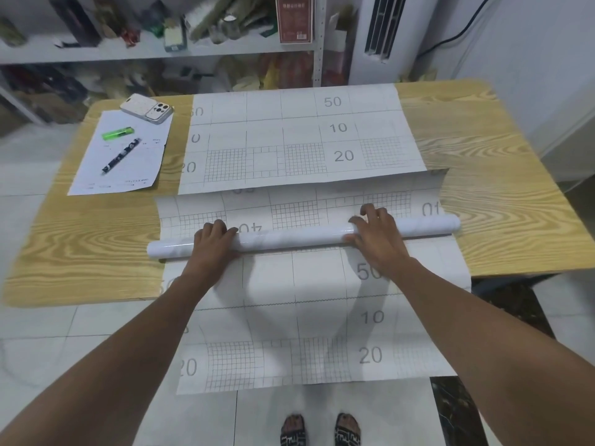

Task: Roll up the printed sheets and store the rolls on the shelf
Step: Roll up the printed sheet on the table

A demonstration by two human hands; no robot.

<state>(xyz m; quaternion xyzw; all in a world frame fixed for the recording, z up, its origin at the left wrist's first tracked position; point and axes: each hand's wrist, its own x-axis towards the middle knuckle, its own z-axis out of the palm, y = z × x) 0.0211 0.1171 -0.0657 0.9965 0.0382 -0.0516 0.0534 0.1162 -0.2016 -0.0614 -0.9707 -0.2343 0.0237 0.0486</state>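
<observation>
A glossy white roll (302, 236) lies across the middle of the wooden table (83, 239), slightly slanted, on top of gridded printed sheets. My left hand (212, 241) curls over the roll left of its middle. My right hand (375, 231) grips it toward the right end, fingers arched over the top. One printed sheet (299, 136) with numbers and grid squares lies flat at the back of the table. Another printed sheet (309, 333) runs under the roll and hangs over the table's front edge toward my feet. The shelf (154, 53) stands behind the table.
On the table's left part lie a white paper (135, 169), a green lighter (118, 133), a dark pen (121, 156) and a phone (146, 108). The shelf is crowded with boxes and packets. A white air conditioner (380, 37) stands at the back right.
</observation>
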